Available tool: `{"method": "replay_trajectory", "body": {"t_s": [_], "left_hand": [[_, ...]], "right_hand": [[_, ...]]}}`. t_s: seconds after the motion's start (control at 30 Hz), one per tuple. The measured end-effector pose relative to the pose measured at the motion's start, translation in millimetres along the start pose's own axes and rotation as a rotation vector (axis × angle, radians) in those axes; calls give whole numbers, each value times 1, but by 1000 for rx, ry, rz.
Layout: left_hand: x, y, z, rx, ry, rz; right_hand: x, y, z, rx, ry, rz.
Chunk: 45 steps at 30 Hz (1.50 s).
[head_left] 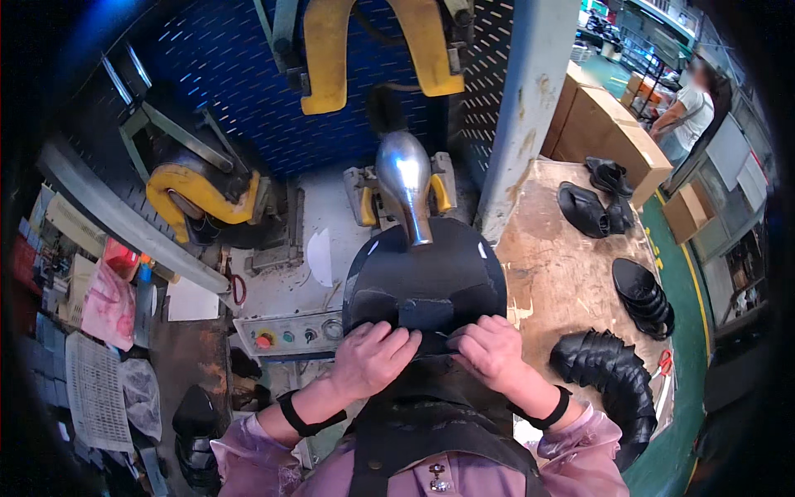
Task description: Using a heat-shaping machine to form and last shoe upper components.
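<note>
A black shoe upper [426,277], opened out in a rounded shape, spans the middle in front of my body. My left hand [374,358] has its fingers closed on the near left edge. On the near right edge my right hand [490,352] grips the same piece, its thumb and fingers curled over the rim. Just beyond it stands a shiny metal last-shaped form [406,170]; its narrow tip overlaps the upper's far edge in view, and I cannot tell whether they touch. Yellow clamp pads [440,195] flank the form.
Above hangs a yellow horseshoe-shaped press part [327,58]; another yellow clamp [203,195] is at left. A control panel [290,335] has a red button. Stacked black uppers [600,369] and red-handled scissors [665,362] lie on the right wooden table [538,273]. A person [689,112] stands far right.
</note>
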<state>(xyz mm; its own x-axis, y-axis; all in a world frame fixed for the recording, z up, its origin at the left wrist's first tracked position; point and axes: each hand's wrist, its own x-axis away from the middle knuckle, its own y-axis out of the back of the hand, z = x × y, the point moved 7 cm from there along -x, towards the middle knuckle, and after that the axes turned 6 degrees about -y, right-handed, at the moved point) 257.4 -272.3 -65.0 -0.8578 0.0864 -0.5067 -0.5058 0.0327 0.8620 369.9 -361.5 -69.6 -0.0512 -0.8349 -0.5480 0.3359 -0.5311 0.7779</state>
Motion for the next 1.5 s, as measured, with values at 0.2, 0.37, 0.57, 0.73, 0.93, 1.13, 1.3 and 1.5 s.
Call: {"method": "replay_trajectory", "body": {"t_s": [0.2, 0.37, 0.57, 0.73, 0.93, 1.13, 1.3, 1.5], "left_hand": [[-22, 30, 7, 67, -12, -30], [-54, 65, 32, 433, -22, 186], [-114, 85, 143, 776, 325, -43], [-120, 26, 206, 1359, 717, -299], [-99, -16, 224, 1483, 899, -401], [-92, -8, 220, 1336, 952, -483], [-125, 39, 178, 1010, 435, -198], [-125, 43, 189, 894, 402, -152]], "right_hand": [[-12, 27, -1, -11, 140, -95], [-62, 57, -12, -397, 74, -38], [-151, 46, -84, -1177, -543, -62], [-195, -4, -122, -1586, -697, -123], [-188, -41, -138, -1613, -862, -279], [-176, -48, -146, -1447, -906, -338], [-164, -45, -155, -1410, -896, -293], [-118, -39, -137, -1509, -792, -220]]}}
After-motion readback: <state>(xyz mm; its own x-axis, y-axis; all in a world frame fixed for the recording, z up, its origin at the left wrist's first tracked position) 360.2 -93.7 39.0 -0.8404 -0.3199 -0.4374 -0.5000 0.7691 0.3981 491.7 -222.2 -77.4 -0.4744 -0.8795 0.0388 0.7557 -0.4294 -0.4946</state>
